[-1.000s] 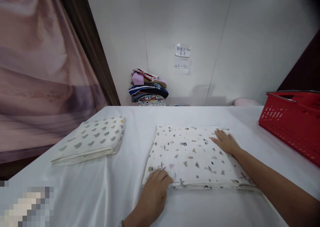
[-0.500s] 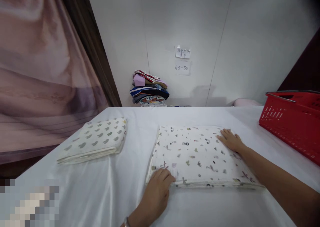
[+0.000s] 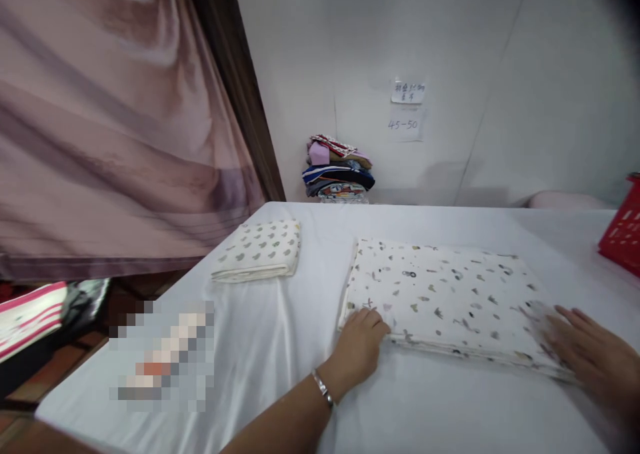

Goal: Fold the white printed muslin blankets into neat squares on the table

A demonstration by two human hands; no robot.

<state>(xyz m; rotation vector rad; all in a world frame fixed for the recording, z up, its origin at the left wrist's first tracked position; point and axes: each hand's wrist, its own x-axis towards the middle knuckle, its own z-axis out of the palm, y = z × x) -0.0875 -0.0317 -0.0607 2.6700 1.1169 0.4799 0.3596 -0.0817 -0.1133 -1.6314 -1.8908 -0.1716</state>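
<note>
A white cloth (image 3: 440,301) with small grey and green prints lies folded in a flat rectangle on the table. My left hand (image 3: 363,341), a silvery bracelet on its wrist, is at the cloth's near left corner with its fingers curled together over the edge; their undersides are hidden. On the right side, my right hand (image 3: 590,347) is smeared by motion, its fingers stretched out against or just above the cloth's right edge. A smaller folded cloth (image 3: 260,247) with grey leaf-like prints lies to the left, apart from both hands.
The white-covered table (image 3: 280,401) has a pixelated patch at its left. A red basket (image 3: 623,231) stands at the right edge. Behind the table are stacked clothes (image 3: 340,167) and paper notes (image 3: 407,111) on the wall. A pink curtain (image 3: 100,121) hangs at left.
The view has swung left, shifting the table's contents rightward. My right hand has slid from the cloth's far right area toward its near right edge. My left hand stays at the near left corner.
</note>
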